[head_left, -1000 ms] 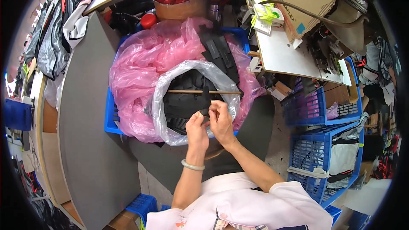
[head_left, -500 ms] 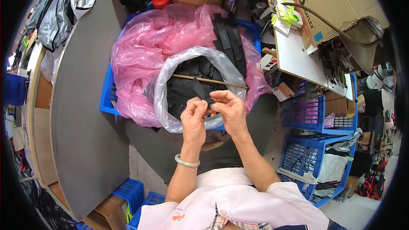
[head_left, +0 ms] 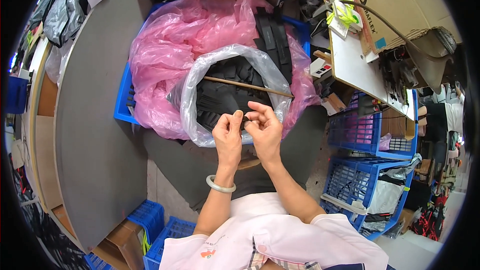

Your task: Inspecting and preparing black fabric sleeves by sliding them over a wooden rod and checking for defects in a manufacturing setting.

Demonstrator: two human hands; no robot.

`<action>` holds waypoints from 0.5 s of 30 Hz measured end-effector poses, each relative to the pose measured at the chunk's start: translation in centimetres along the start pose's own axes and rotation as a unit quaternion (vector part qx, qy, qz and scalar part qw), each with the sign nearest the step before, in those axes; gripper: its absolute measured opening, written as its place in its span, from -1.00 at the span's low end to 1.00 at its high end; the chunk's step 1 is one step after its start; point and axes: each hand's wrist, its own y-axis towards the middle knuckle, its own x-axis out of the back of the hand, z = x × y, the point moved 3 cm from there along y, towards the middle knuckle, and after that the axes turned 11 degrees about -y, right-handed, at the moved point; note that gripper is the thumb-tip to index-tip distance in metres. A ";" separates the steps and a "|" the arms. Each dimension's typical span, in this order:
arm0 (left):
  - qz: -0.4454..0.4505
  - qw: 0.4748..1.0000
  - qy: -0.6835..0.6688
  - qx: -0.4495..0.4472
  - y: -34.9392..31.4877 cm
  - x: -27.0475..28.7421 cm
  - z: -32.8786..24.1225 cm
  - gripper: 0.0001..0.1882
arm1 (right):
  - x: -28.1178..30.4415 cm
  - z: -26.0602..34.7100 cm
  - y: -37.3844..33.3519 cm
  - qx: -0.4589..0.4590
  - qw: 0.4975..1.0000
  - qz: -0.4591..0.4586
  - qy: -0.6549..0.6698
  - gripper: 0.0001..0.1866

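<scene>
My left hand (head_left: pixel 228 134), with a pale bangle (head_left: pixel 220 184) on its wrist, is closed in a pinch over the near edge of a clear plastic bag (head_left: pixel 196 77). Beside it my right hand (head_left: pixel 265 131) is pinched too, its index finger raised. Between the fingertips of both hands is a small black strip (head_left: pixel 244 119), mostly hidden by the fingers and hard to tell from the dark pile behind. Inside the bag lie many flat black strips (head_left: pixel 218 97). A thin wooden stick (head_left: pixel 245 85) lies across the bag's mouth.
Pink plastic sheeting (head_left: pixel 162 65) fills a blue crate (head_left: pixel 123 97) around the bag, with longer black strips (head_left: pixel 274 40) on it. A grey panel (head_left: pixel 102 120) stands at left. Stacked blue baskets (head_left: pixel 350 180) and a white tabletop (head_left: pixel 357 72) are at right.
The black strip that stuck up above my fingertips is now mostly hidden between them. My left thumb has come upright, and my right hand has shifted slightly left and down.
</scene>
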 end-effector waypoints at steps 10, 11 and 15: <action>0.050 0.976 -0.165 0.130 -0.7 2.8 1.9 -0.78 | -1.1 -3.7 0.6 -0.325 0.894 0.097 0.293 -0.55; 0.062 0.981 -0.139 0.123 -0.9 2.8 1.7 -0.82 | -0.8 -3.4 0.9 -0.299 0.905 0.120 0.276 -0.51; 0.094 0.982 -0.137 0.088 -1.2 3.6 1.4 -0.82 | -0.7 -2.2 0.3 -0.344 0.848 0.168 0.368 -0.51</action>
